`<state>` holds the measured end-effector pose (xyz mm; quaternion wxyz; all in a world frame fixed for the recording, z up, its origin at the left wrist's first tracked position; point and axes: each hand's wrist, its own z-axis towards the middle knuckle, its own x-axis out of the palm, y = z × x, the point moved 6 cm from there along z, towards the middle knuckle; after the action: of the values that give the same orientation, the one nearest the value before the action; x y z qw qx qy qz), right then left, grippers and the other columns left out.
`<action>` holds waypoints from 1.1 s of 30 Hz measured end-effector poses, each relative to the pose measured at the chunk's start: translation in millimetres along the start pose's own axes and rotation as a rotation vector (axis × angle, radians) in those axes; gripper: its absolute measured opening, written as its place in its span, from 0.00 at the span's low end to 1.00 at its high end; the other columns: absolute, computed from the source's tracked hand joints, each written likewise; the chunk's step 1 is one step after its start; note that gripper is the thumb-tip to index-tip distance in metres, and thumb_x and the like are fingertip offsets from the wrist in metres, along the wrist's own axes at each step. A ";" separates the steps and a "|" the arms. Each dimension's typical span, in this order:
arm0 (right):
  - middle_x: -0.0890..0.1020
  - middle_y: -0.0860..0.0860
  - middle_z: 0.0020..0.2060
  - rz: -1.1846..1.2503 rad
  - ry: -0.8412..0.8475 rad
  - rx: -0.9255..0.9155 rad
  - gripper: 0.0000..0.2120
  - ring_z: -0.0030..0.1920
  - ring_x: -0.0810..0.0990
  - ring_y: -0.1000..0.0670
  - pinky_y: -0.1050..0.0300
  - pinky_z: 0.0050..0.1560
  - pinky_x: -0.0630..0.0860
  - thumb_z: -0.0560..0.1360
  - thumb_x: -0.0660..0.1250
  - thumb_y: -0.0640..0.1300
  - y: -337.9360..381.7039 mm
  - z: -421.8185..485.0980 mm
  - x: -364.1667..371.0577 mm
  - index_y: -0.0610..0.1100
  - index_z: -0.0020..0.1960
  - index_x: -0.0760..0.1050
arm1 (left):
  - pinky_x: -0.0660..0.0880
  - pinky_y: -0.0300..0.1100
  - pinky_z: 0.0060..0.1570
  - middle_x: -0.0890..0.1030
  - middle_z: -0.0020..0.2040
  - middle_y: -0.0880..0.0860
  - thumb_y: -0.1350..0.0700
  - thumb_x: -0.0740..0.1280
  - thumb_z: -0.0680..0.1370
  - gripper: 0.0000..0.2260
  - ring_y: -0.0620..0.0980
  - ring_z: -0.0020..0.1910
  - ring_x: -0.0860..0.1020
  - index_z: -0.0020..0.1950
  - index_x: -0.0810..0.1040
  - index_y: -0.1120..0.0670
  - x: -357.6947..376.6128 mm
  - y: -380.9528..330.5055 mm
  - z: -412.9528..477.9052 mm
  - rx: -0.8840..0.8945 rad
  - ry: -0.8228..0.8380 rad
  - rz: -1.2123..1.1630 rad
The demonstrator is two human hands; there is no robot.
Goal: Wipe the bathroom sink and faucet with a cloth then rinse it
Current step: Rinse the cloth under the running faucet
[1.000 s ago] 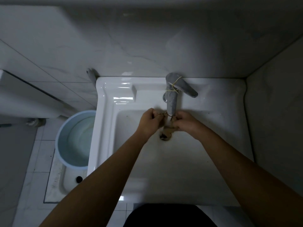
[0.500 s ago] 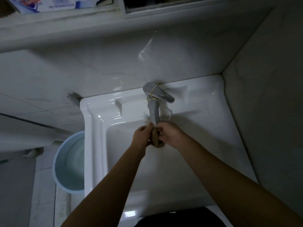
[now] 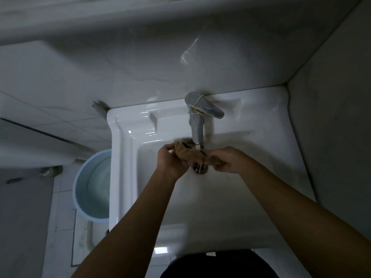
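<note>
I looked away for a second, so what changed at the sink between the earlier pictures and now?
The hands moved apart: the left hand and right hand now stretch the brown cloth out under the faucet, where before it was bunched between them. Both kept their grip; water runs toward the drain, and the bucket stayed put.

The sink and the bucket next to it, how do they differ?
The sink is white, squarish and glossy; the bucket is pale blue and round. The sink is up at hand level with a faucet above its basin, while the bucket stands lower, on the floor to its left. Both hands, left and right, work in the sink; nothing touches the bucket. Both are open-topped containers.
</note>
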<state>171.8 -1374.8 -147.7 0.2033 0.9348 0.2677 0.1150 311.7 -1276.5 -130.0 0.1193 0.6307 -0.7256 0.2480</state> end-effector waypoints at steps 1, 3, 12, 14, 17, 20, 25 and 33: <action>0.82 0.48 0.29 -0.030 -0.017 0.009 0.04 0.29 0.79 0.53 0.61 0.29 0.74 0.74 0.73 0.39 -2.4 1.7 -2.0 0.41 0.40 0.80 | 0.81 0.46 0.49 0.79 0.47 0.55 0.52 0.65 0.77 0.07 0.54 0.42 0.80 0.46 0.76 0.56 -1.3 -3.4 0.7 -0.008 0.030 0.049; 0.82 0.48 0.29 0.029 -0.036 -0.016 0.05 0.28 0.80 0.53 0.60 0.31 0.75 0.76 0.68 0.39 -3.5 6.0 -3.7 0.42 0.42 0.79 | 0.81 0.43 0.45 0.76 0.45 0.55 0.54 0.70 0.75 0.06 0.52 0.40 0.79 0.45 0.75 0.55 -5.9 -8.7 1.9 -0.020 0.078 0.234; 0.85 0.44 0.49 0.217 0.108 -0.168 0.11 0.50 0.83 0.47 0.48 0.59 0.78 0.75 0.71 0.44 -1.7 7.7 8.0 0.40 0.55 0.82 | 0.81 0.48 0.35 0.85 0.55 0.61 0.58 0.68 0.79 0.11 0.59 0.49 0.84 0.61 0.80 0.59 -56.1 -18.8 26.9 0.168 -0.190 0.709; 0.84 0.44 0.45 0.159 0.127 -0.193 0.07 0.47 0.83 0.47 0.48 0.56 0.79 0.75 0.71 0.41 3.0 5.1 11.3 0.41 0.52 0.81 | 0.81 0.49 0.38 0.85 0.51 0.60 0.58 0.64 0.80 0.10 0.59 0.48 0.83 0.56 0.81 0.60 -53.2 -10.7 31.2 0.126 -0.149 0.590; 0.80 0.46 0.37 0.113 0.091 -0.238 0.02 0.40 0.80 0.50 0.51 0.49 0.78 0.75 0.68 0.37 10.8 7.4 11.6 0.42 0.45 0.79 | 0.77 0.43 0.31 0.78 0.45 0.59 0.57 0.59 0.78 0.12 0.56 0.38 0.76 0.49 0.79 0.62 -51.5 4.3 31.7 -0.005 -0.166 0.302; 0.83 0.48 0.38 0.204 0.038 -0.105 0.03 0.36 0.83 0.52 0.59 0.38 0.79 0.75 0.69 0.41 2.7 19.3 8.1 0.43 0.48 0.80 | 0.75 0.38 0.30 0.82 0.40 0.59 0.52 0.59 0.80 0.21 0.55 0.33 0.80 0.46 0.85 0.65 -39.2 18.6 36.2 -0.104 -0.035 0.179; 0.85 0.47 0.41 0.041 0.019 0.092 0.08 0.39 0.84 0.50 0.55 0.37 0.81 0.73 0.74 0.48 -31.7 30.7 6.4 0.43 0.48 0.81 | 0.78 0.41 0.39 0.82 0.40 0.55 0.49 0.62 0.81 0.13 0.52 0.35 0.82 0.47 0.80 0.57 -10.5 30.3 25.8 -0.136 0.120 0.219; 0.87 0.47 0.41 0.117 0.117 0.161 0.11 0.40 0.85 0.50 0.55 0.43 0.80 0.78 0.66 0.48 -36.0 38.0 18.8 0.43 0.45 0.84 | 0.78 0.44 0.39 0.79 0.42 0.58 0.57 0.69 0.78 0.03 0.54 0.38 0.79 0.45 0.78 0.55 -13.2 4.8 31.9 -0.018 0.134 0.544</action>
<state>183.4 -1348.8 -195.4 0.1047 0.9537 0.2326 0.1594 313.7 -1281.1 -164.5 0.1016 0.3939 -0.8609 0.3056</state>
